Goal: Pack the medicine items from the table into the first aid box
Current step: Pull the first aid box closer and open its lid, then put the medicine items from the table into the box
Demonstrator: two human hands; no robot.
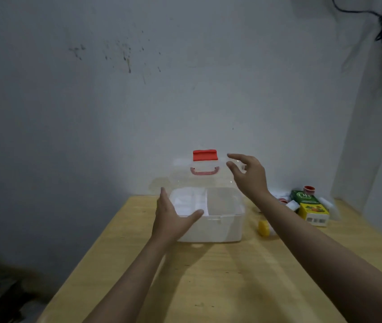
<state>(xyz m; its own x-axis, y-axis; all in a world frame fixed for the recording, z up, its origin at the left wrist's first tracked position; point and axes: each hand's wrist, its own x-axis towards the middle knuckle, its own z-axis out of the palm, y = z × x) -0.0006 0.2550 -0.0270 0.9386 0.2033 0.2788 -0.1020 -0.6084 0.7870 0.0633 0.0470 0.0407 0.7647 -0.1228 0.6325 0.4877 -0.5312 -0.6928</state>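
The wooden table (208, 276) is crossed by two bare forearms. The first aid box (218, 227) is cupped at its near-left corner by the left hand (173, 220), fingers spread. Right of it, one yellow cap (263, 227) and two cartons (311, 206) are seen, perhaps more, blurred. The raised clear lid (205, 173) is met by the open right hand (249, 174).

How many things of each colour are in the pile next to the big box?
Some of the pile is blurry, so I count only what shows clearly.
Green box: 1
Yellow box: 1
Yellow bottle: 1
Red caps: 2
Total: 5
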